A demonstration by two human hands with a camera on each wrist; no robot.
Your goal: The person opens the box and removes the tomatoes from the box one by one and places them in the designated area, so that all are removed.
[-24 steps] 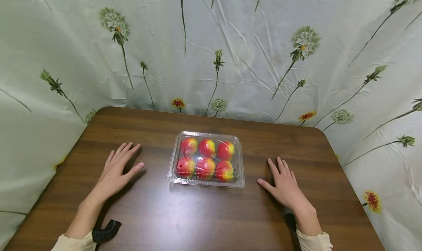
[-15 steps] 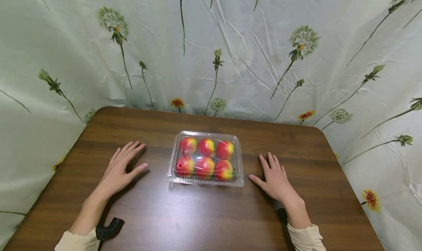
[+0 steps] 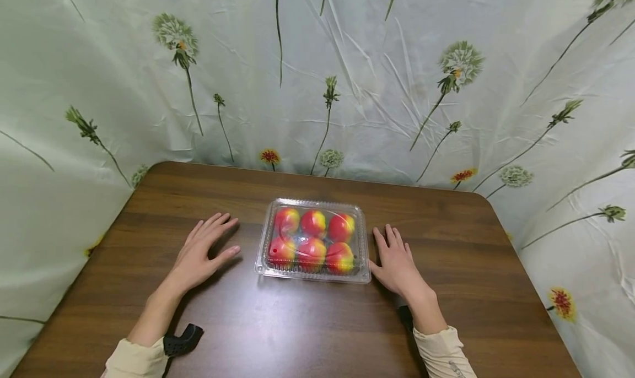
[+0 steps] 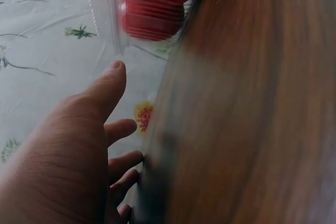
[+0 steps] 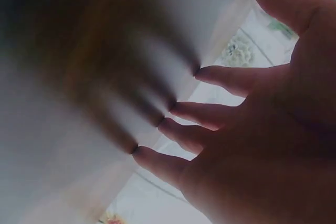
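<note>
A clear lidded plastic fruit container (image 3: 312, 277) rests on the brown table, with several red-and-yellow fruits (image 3: 311, 253) in two rows inside. To its left my left hand (image 3: 198, 259) hovers low with fingers extended and thumb apart, holding nothing. In the left wrist view the container (image 4: 105, 9) lies just beyond the thumb of the left hand (image 4: 68, 145). My right hand (image 3: 399, 269) is at the container's right side, fingers spread. Its thumb reaches the container's edge; whether it touches cannot be told. The right wrist view shows this hand's (image 5: 247, 124) fingertips against the tabletop.
The wooden table (image 3: 297, 334) has rounded far corners. Behind and beside it hangs a pale floral curtain (image 3: 238, 64). A black strap piece (image 3: 183, 340) sits at the left wrist, and another black strap (image 3: 404, 316) at the right.
Both hands have moved inward towards the container, the left hand rightwards and the right hand leftwards. The container has stayed in place on the table.
</note>
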